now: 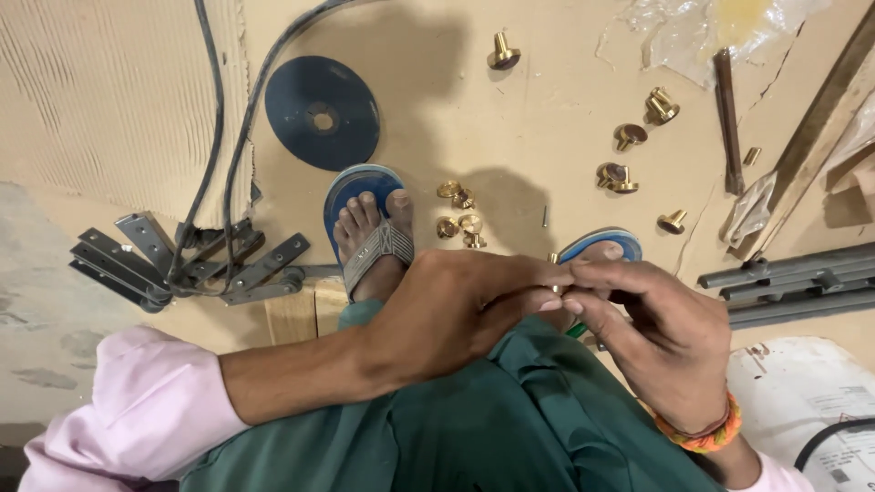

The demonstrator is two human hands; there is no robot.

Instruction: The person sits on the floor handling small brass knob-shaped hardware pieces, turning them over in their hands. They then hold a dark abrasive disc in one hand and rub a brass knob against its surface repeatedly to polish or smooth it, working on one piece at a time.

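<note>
pinching one brass fitting point(553, 260), left hand point(456, 310), right hand point(661, 342).

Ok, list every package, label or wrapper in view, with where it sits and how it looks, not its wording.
Clear plastic bag: top right on the board floor, crumpled, see-through with a yellowish patch.
White sack or container: bottom right beside the right hand, pale, with a printed label at its lower edge, dark print on white.
No signs or screens.

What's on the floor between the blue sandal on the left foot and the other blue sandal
A small cluster of brass fittings lies on the board there, between the left sandal and the right sandal, seen in the head view.
</note>
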